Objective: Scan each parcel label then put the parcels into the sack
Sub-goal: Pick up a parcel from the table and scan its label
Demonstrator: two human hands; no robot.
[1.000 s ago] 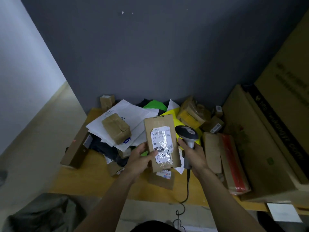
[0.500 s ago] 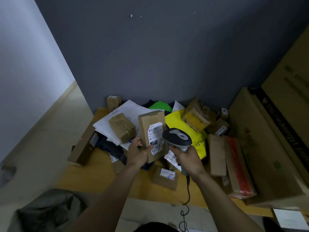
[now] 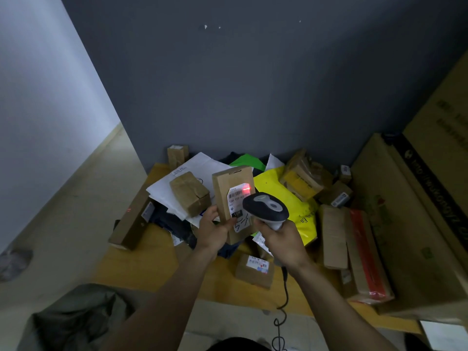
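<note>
The parcel (image 3: 222,188) is standing upright above the worktop (image 3: 152,262), its label (image 3: 239,201) catching the red line from the scanner (image 3: 266,207). The left hand (image 3: 214,230) is gripping its lower edge; the right hand (image 3: 281,240) is curling round the scanner's handle. Scanning is underway, I'd say; next it is needing a carry down-left to the sack (image 3: 73,317).

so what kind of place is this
Probably a parcel sorting or dispatch corner: a table heaped with labelled parcels, the right hand aiming a corded scanner at the label of a flat cardboard parcel in the left hand, and a sack on the floor.
</note>
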